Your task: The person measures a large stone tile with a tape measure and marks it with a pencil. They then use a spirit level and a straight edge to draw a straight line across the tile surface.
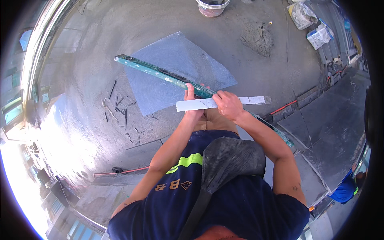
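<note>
A long, green spirit level (150, 71) smeared with mortar runs slantwise in front of my body, from the upper left to beyond my right forearm. My left hand (191, 94) is closed around its middle, thumb up and the other fingers mostly hidden behind it. Just to the right, my right hand (229, 105) grips it too, knuckles up. A flat white strip (191, 105) crosses the level under my right hand and passes over my left wrist; its material is unclear. Beneath the level, a large blue-grey square slab (180, 60) lies on the grey floor.
Dark offcuts (121, 105) are scattered left of the slab. A bucket (213, 9) stands at the far edge, with a mortar heap (258, 39) to its right. Bags (303, 16) lie far right. Dark slabs (328, 136) cover the right side, where a person in blue (344, 191) is partly visible.
</note>
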`<state>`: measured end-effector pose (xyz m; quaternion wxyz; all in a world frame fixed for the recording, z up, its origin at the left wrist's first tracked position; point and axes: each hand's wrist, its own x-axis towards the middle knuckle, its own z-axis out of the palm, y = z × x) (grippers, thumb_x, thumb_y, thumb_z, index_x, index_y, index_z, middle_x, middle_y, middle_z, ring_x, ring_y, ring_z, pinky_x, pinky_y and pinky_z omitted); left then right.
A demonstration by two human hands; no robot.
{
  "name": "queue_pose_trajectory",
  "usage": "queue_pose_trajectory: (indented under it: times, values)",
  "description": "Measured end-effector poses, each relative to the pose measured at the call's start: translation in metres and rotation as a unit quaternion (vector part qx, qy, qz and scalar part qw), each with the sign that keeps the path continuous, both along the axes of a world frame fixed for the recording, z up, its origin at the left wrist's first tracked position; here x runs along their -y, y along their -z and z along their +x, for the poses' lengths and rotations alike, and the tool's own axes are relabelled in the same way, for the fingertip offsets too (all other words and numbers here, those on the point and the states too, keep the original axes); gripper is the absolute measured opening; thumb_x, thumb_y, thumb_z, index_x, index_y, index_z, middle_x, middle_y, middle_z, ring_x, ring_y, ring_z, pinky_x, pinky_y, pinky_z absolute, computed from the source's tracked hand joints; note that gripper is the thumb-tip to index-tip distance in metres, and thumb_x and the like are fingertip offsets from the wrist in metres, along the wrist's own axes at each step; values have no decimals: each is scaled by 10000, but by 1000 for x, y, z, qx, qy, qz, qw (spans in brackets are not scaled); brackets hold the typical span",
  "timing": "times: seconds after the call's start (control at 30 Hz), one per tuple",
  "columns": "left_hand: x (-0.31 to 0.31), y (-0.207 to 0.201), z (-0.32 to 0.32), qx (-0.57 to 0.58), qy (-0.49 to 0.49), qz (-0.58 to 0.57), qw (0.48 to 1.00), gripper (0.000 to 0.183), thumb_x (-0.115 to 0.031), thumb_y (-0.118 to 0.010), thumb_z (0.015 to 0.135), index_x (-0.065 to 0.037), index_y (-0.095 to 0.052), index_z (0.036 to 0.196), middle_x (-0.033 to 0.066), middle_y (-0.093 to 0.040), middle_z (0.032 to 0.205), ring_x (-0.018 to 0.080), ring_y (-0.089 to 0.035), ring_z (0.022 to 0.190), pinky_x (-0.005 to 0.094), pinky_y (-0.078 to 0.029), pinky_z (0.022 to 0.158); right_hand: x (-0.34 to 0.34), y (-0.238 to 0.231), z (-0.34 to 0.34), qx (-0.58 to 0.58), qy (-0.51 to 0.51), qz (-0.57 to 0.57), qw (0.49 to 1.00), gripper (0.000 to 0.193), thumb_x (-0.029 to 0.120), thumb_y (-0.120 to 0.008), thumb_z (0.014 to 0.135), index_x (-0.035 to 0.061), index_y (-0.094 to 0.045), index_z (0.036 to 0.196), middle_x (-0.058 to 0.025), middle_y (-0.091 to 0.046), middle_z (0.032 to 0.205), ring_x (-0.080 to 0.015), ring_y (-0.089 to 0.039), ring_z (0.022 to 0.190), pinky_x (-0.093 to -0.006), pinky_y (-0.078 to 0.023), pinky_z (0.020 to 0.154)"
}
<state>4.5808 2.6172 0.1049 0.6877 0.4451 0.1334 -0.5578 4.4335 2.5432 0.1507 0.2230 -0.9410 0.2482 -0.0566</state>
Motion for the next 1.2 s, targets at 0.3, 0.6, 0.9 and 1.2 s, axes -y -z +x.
queue_pose_trajectory:
  times: [0.3, 0.6, 0.9, 1.2]
  values:
    - [-2, 61, 38, 90, 40, 79, 992, 418, -352, -595, 942, -22, -481, 1172, 155, -564, 1045, 348, -617, 921, 544, -518, 801, -67, 45, -88, -13, 249, 181, 952, 345, 216, -706, 783, 56, -547, 1044, -145, -557, 977, -385, -597, 869, -475, -497, 719]
    - [70, 117, 121, 166, 70, 21, 983, 498, -470, -524, 952, -7, -484, 1131, 177, -592, 1036, 383, -626, 941, 549, -530, 778, -165, 161, -175, -128, 580, 212, 776, 444, 319, -705, 828, 6, -557, 1106, -216, -537, 1071, -439, -578, 921, -497, -483, 785]
    - [146, 223, 151, 168, 99, 29, 980, 632, -562, -387, 971, 28, -449, 1188, 209, -606, 1041, 382, -620, 954, 521, -494, 849, -239, 318, -202, -87, 814, 247, 519, 767, 405, -767, 776, -17, -463, 1339, -234, -595, 1177, -331, -617, 843, -417, -493, 727]
    - [186, 326, 165, 196, 106, 36, 974, 555, -462, -469, 982, 48, -495, 1201, 195, -604, 1087, 363, -627, 924, 514, -526, 828, -236, 366, -151, 183, 793, 480, 328, 682, 389, -734, 830, 21, -460, 1335, -78, -587, 973, -87, -384, 516, -276, -352, 443]
